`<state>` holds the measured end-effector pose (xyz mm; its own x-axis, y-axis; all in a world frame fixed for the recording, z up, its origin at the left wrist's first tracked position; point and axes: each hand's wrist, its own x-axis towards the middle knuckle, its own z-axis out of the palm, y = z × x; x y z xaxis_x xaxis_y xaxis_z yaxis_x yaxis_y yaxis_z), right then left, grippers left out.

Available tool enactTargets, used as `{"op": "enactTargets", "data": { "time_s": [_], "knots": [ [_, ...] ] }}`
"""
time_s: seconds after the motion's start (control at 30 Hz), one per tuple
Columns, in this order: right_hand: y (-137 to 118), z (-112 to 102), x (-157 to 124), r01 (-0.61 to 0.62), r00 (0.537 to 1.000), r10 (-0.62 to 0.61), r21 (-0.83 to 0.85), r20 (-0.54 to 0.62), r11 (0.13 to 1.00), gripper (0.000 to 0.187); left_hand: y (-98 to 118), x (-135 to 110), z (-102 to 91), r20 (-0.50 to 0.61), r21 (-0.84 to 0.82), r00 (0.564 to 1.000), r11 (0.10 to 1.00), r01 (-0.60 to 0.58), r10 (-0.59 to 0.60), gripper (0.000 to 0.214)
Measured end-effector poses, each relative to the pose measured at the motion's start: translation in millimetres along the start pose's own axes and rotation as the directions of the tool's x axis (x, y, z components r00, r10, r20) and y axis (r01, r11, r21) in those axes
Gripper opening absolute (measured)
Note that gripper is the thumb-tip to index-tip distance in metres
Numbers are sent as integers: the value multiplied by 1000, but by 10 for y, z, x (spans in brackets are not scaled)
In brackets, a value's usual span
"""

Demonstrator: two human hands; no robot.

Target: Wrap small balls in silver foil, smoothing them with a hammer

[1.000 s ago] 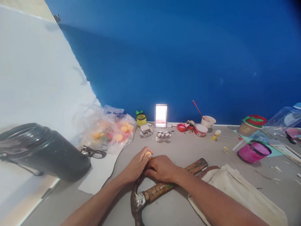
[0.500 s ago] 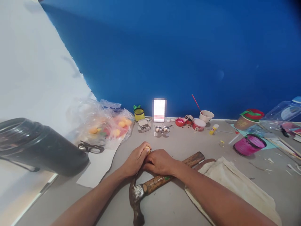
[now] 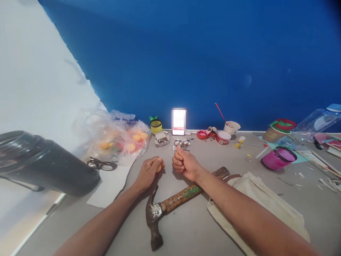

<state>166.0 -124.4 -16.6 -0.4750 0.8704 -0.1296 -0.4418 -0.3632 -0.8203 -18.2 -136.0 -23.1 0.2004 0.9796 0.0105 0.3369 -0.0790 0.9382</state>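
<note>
Fingers of the left hand (image 3: 146, 174) are closed on a small yellow ball (image 3: 159, 168), mostly hidden, near the middle of the table (image 3: 186, 231). It can be judged light, fairly firm and smooth enough to slip if pinched off-centre; it is best held round its widest part. The right hand (image 3: 185, 164) is held apart, fingers curled in; whether anything is tucked inside cannot be told. Nearer, a hammer (image 3: 173, 203) is partly covered by the right forearm.
</note>
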Motion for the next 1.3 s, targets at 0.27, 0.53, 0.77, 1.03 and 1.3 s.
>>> {"op": "enactTargets", "data": {
  "time_s": [0.27, 0.53, 0.77, 1.03, 1.3],
  "knots": [
    [172, 110, -66, 27, 990, 3, -213, 141, 977, 49, 10, -18, -13, 79, 146, 983, 974, -174, 164, 43],
    [188, 43, -60, 12, 989, 76, -578, 127, 816, 51, -1, -4, -9, -17, 216, 982, 959, -181, 189, 32],
    [175, 236, -166, 290, 951, 134, -955, 280, -61, 43, 71, 289, -212, -151, 382, 985, 924, -20, 83, 24],
    [145, 189, -117, 283, 953, 130, -956, 273, -73, 34, 369, 1184, -324, 117, 869, 976, 456, -191, 184, 30],
    [162, 153, -81, 315, 944, 128, -946, 304, -75, 36, 385, 1506, -217, 263, 897, 963, 350, -269, 64, 12]
  ]
}}
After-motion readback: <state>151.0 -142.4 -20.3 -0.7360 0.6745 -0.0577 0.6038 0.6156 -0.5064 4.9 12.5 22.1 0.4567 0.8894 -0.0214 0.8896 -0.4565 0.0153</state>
